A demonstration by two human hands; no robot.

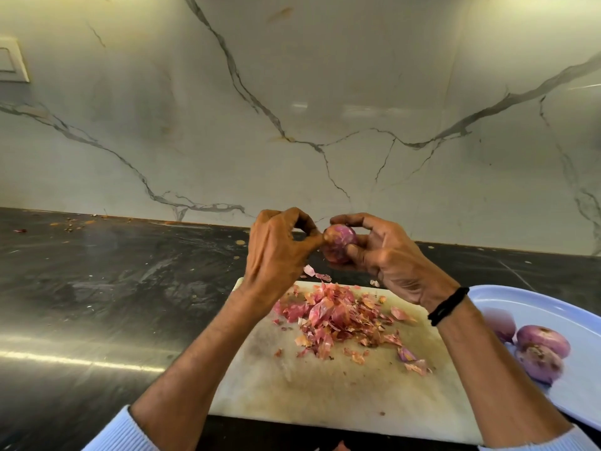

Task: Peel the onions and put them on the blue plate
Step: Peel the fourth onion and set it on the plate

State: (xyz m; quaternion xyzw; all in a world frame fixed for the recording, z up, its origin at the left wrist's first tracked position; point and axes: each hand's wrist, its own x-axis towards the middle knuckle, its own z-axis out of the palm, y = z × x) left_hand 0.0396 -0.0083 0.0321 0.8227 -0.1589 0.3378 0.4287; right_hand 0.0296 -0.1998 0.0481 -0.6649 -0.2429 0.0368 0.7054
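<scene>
Dark stone counter (130, 271), veined marble wall (292, 92) behind. My right hand (390, 265) has its fingers curled round the onion (338, 242), which I hold in the air just past the far edge of the cutting board (325, 392). My left hand (276, 252) pinches at its pointed end with thumb and forefinger; whether I've caught skin or only the nub, I can't quite tell. It's light and firm, but slick once bare, while the papery skin tears easily, so I'd grip the body and pull from the tip. Peelings (338, 317) litter the board. To my right, the blue plate (520, 297) holds peeled onions (541, 340).
</scene>
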